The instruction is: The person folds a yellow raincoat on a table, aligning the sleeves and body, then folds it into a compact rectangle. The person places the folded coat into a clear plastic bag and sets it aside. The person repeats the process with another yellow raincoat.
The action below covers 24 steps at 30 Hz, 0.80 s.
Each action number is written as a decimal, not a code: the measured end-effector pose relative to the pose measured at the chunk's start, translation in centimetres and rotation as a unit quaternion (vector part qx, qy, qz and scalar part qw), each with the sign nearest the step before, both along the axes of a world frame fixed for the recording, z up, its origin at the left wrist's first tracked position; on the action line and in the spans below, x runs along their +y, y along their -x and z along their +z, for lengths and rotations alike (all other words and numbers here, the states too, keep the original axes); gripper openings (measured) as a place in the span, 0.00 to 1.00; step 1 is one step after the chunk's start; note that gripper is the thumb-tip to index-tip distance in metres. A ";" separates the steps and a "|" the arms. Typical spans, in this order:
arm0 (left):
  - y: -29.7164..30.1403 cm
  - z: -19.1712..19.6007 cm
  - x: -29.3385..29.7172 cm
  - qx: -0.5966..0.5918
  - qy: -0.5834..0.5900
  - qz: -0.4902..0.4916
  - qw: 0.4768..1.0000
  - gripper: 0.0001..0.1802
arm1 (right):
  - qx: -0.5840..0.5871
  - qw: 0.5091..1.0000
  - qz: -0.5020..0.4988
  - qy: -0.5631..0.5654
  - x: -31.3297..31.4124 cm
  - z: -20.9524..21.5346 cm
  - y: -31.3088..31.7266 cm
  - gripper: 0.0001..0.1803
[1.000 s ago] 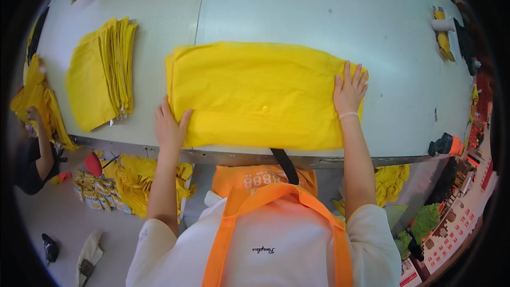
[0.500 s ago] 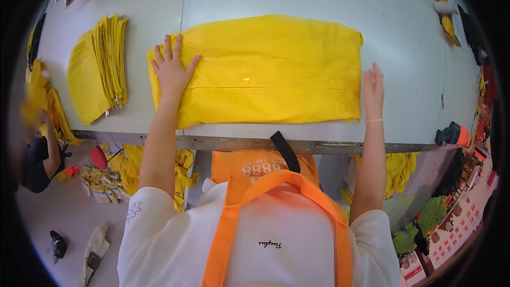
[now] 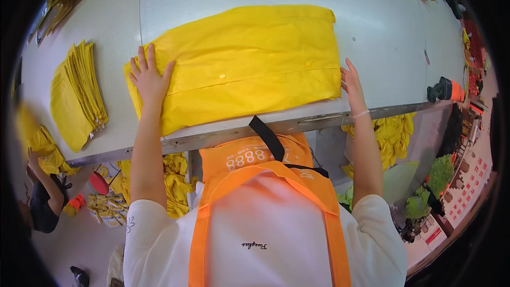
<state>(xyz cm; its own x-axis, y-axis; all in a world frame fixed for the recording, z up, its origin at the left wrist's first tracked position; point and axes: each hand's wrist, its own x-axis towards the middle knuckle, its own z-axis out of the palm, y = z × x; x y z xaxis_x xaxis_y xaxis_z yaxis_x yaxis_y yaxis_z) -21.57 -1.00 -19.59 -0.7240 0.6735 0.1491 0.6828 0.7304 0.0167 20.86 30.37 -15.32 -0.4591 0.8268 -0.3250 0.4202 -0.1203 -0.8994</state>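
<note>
A wide yellow garment (image 3: 239,56), folded into a flat rectangle, lies on the pale table (image 3: 382,37). Two snap buttons show along its lower flap. My left hand (image 3: 151,82) rests flat on its left end, fingers spread. At the opposite end, my right hand (image 3: 351,82) stands on edge with its fingers stretched out, next to the garment's right side. Whether those fingertips touch the cloth or stop just short, I cannot tell. Neither hand grips anything.
A stack of folded yellow pieces (image 3: 77,95) lies left on the table; plastic-wrapped packs (image 3: 66,2) are beyond it. A black-and-orange object (image 3: 446,90) sits at the right edge. Yellow cloth (image 3: 390,138) hangs below the table. Another person's arm (image 3: 45,180) is at far left.
My right hand has come in from beside the garment to its right edge. My left hand stays on the left end. The whole view has tilted and shifted.
</note>
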 end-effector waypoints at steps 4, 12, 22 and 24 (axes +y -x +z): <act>0.1 0.3 0.1 -0.021 0.011 0.006 1.000 0.42 | -0.090 0.967 0.168 -0.170 -2.5 2.9 -1.5 0.30; 1.9 1.7 -2.2 -0.180 -0.203 -0.041 0.961 0.39 | -0.131 0.962 0.154 -0.186 -3.4 1.2 -2.8 0.31; -5.4 6.8 -10.4 -0.106 -0.227 0.145 0.957 0.23 | -0.097 0.976 0.174 -0.094 5.1 -3.2 -7.0 0.15; -8.4 8.0 -10.7 -0.205 -0.268 0.306 0.890 0.19 | -0.104 0.978 0.168 -0.067 4.9 -2.8 -6.5 0.16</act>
<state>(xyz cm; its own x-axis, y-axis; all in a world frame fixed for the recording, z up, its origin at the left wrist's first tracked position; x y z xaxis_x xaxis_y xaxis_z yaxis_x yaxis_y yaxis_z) -13.17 -11.71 -11.59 -0.9985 0.0458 -0.0306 0.0162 0.7751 0.6316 27.41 35.28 -18.07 -0.6483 0.6817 -0.3391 0.5907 0.1693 -0.7889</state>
